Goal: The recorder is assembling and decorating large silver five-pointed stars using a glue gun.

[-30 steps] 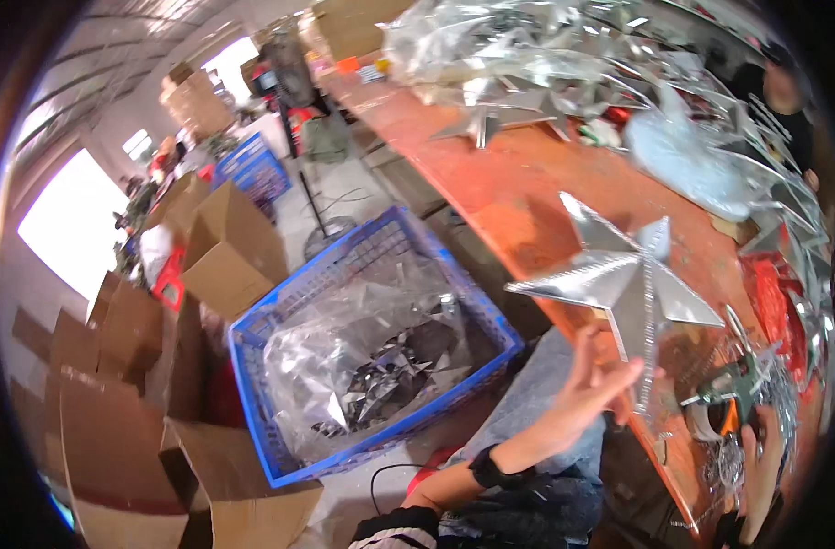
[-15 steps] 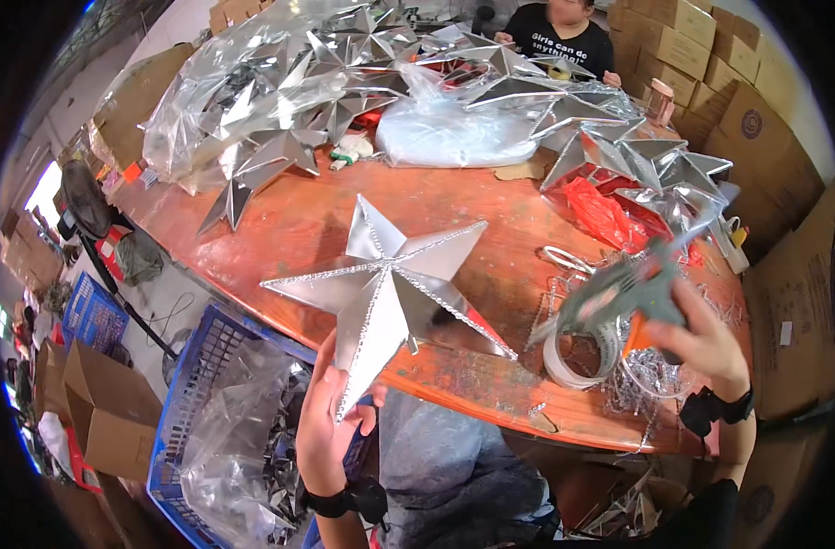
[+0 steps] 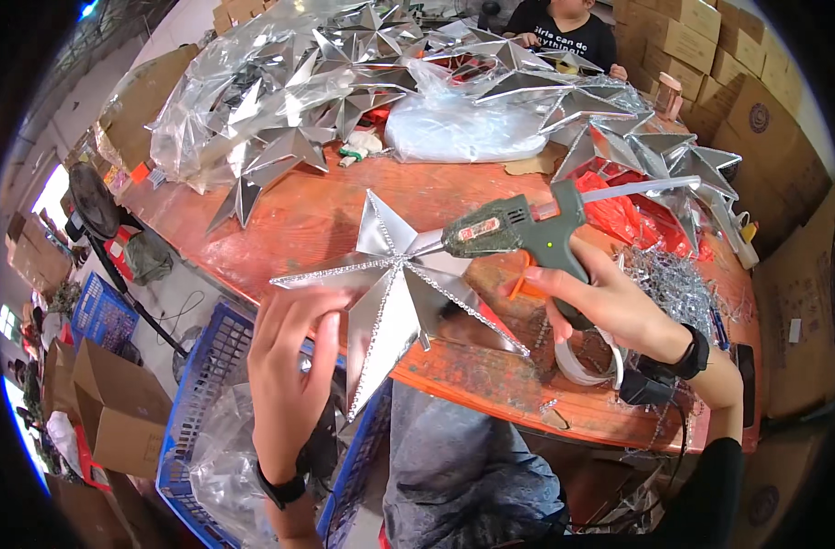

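A silver five-pointed star (image 3: 381,311), its ridges edged with beaded trim, rests tilted at the table's front edge, its lowest point jutting over it. My left hand (image 3: 294,366) is at the star's left side, fingertips overlapping the left point, with thumb and fingers apart. My right hand (image 3: 610,297) is wrapped round the handle of a dark green hot glue gun (image 3: 491,229), fingers at its orange trigger. The gun's nozzle meets the star's centre, where the ridges join. A translucent glue stick (image 3: 646,188) sticks out of the gun's rear. Part of my left fingers' contact is hidden.
A tape roll (image 3: 587,361) and a tangle of silver trim (image 3: 669,284) lie on the right of the wooden table (image 3: 299,210). Several silver stars (image 3: 294,151) and plastic bags (image 3: 463,128) fill the far side. A blue crate (image 3: 198,366) stands below left; another person (image 3: 564,37) sits opposite.
My right hand has brought the glue gun left, onto the star's centre. My left hand has let go of the star's lowest point and moved to its left side.
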`<state>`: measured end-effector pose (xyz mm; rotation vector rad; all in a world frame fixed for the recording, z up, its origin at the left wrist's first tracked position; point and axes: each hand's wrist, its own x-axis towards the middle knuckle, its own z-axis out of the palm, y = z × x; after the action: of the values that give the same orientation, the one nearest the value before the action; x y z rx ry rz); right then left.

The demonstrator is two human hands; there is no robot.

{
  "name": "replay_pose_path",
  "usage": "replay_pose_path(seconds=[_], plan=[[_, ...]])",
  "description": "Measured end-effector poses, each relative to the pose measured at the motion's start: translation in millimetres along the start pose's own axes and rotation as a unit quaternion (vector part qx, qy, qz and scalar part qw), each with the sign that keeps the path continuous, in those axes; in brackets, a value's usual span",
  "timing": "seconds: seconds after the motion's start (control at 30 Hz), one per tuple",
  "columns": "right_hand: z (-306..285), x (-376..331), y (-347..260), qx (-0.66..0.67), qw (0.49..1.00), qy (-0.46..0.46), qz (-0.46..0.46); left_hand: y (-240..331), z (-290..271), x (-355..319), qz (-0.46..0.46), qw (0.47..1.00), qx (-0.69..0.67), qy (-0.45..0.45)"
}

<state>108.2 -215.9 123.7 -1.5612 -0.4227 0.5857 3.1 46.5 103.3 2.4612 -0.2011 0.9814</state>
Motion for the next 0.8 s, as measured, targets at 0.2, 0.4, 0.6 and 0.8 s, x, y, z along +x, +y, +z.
replay_pose_path(seconds=[0.2, 0.4, 0.6, 0.8], plan=[[2, 8, 6, 0.025, 0.999, -0.007, 0.040, -8, 16, 28, 0.042, 0.996, -0.048, -0.057], [3, 11, 6, 0.032, 0.999, -0.008, 0.035, -11, 24, 34, 0.081, 0.993, 0.032, -0.083], [5, 11, 5, 0.026, 0.999, -0.008, 0.042, -15, 24, 33, 0.082, 0.992, 0.034, -0.094], [7, 11, 4, 0.018, 0.999, -0.011, 0.038, -16, 24, 34, 0.087, 0.990, 0.025, -0.112]])
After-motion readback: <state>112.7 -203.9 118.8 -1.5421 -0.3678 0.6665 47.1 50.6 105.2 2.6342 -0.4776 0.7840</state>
